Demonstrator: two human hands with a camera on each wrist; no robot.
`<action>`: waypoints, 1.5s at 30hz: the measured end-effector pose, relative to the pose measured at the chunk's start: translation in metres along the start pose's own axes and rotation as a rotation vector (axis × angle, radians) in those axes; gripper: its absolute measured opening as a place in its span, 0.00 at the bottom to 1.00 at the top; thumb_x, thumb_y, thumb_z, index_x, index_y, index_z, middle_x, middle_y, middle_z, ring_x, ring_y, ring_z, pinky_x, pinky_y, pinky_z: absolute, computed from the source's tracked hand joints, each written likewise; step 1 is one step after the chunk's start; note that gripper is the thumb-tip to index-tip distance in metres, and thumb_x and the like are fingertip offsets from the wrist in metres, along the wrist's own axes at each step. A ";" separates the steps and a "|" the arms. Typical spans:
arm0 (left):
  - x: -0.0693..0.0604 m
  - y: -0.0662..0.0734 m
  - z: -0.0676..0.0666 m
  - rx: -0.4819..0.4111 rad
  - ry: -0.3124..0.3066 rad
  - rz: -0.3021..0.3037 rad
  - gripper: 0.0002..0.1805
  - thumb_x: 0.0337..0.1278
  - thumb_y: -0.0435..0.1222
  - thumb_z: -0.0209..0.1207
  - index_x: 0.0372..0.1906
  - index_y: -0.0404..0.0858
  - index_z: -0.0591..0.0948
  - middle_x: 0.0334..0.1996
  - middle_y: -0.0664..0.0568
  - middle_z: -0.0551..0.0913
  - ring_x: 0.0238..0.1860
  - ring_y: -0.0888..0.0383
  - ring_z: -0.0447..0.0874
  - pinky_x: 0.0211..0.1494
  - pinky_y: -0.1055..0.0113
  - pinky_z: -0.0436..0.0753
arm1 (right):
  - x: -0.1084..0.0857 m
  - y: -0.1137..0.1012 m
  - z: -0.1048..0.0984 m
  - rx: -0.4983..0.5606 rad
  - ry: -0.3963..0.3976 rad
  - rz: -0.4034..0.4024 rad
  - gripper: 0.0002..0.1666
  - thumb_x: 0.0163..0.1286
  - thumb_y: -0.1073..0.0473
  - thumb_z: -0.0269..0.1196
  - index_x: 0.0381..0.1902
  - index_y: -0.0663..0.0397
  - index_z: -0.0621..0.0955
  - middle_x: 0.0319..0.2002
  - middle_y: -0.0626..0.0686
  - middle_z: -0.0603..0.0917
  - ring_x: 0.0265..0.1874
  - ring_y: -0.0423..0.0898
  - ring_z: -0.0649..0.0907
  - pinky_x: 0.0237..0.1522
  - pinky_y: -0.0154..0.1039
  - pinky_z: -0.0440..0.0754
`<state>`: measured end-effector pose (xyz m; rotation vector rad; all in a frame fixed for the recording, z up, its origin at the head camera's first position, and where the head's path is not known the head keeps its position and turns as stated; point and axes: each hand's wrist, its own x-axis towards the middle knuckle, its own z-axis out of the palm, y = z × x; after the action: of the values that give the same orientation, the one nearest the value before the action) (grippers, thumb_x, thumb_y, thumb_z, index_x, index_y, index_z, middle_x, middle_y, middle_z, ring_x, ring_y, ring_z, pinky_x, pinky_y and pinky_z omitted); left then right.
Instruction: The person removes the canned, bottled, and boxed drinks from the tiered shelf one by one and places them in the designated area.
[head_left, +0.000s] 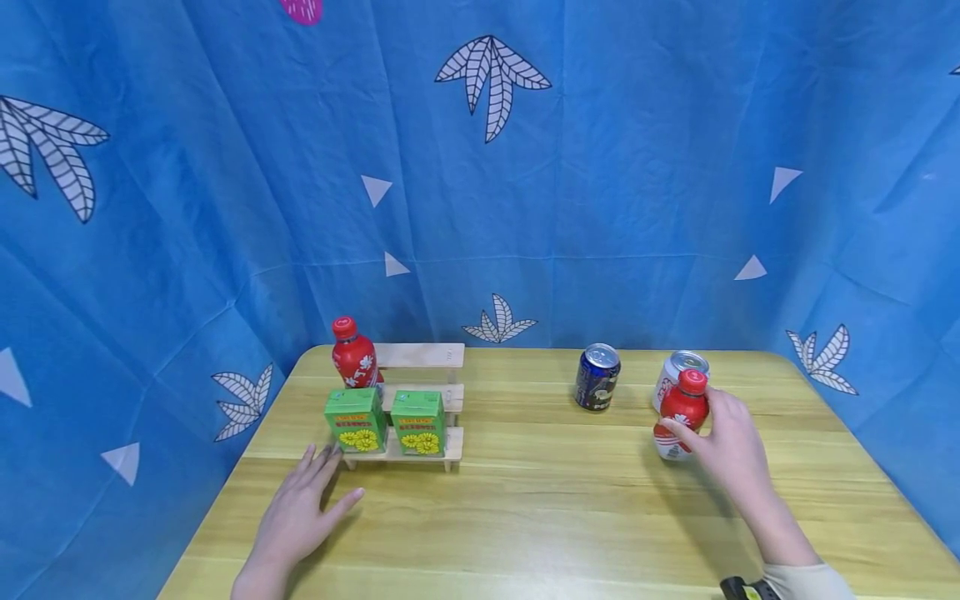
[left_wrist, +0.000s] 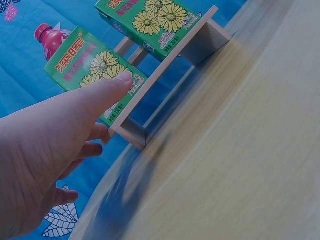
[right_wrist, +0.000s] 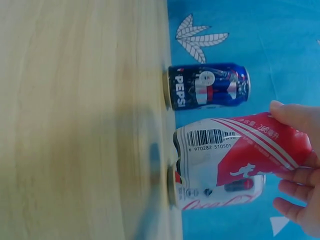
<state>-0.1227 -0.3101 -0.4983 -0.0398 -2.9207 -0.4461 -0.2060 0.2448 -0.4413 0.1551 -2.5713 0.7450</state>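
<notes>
The right hand (head_left: 731,433) has its fingers and thumb round a red bottle (head_left: 682,410), in front of the white can (head_left: 684,362), toward the back right corner of the bench (head_left: 525,508); I cannot tell if the bottle touches the wood. The left hand (head_left: 296,507) has loose, spread fingers that hold nothing, just by the rack (head_left: 420,356) at its front left corner. A wide stretch of wood runs from the rack to the blue can (head_left: 597,379) near the back edge, and more lies between the hands. There are two bottles, counting the other bottle (head_left: 355,357) at the rack's left end; two green boxes (head_left: 356,422) on its front step; two cans; one rack.
</notes>
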 end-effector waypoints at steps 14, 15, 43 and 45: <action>0.000 -0.001 0.000 0.003 -0.012 -0.006 0.46 0.58 0.66 0.53 0.71 0.36 0.67 0.72 0.38 0.65 0.75 0.35 0.53 0.74 0.38 0.59 | -0.007 0.020 -0.006 -0.004 -0.004 0.058 0.37 0.57 0.54 0.72 0.56 0.73 0.71 0.46 0.71 0.78 0.49 0.68 0.71 0.48 0.64 0.71; 0.000 -0.001 0.000 0.004 -0.012 -0.006 0.46 0.58 0.66 0.53 0.71 0.36 0.67 0.72 0.38 0.65 0.75 0.35 0.53 0.74 0.38 0.59 | -0.007 0.020 -0.006 -0.006 -0.005 0.061 0.38 0.57 0.54 0.72 0.56 0.73 0.71 0.46 0.72 0.77 0.49 0.68 0.71 0.48 0.64 0.71; 0.001 0.000 -0.001 0.005 -0.016 -0.008 0.47 0.58 0.66 0.53 0.71 0.36 0.66 0.72 0.38 0.64 0.75 0.35 0.53 0.74 0.38 0.60 | -0.012 0.035 -0.007 -0.011 -0.024 0.158 0.39 0.60 0.49 0.70 0.55 0.74 0.70 0.49 0.74 0.74 0.50 0.69 0.69 0.47 0.65 0.71; 0.001 0.000 -0.001 0.007 -0.009 -0.005 0.46 0.58 0.65 0.54 0.71 0.36 0.67 0.72 0.37 0.65 0.75 0.35 0.54 0.73 0.37 0.60 | -0.012 0.036 -0.007 -0.010 -0.022 0.158 0.39 0.60 0.49 0.70 0.55 0.74 0.70 0.49 0.74 0.74 0.49 0.69 0.69 0.47 0.65 0.71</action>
<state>-0.1233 -0.3100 -0.4975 -0.0336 -2.9320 -0.4383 -0.2005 0.2784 -0.4593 -0.0438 -2.6301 0.7914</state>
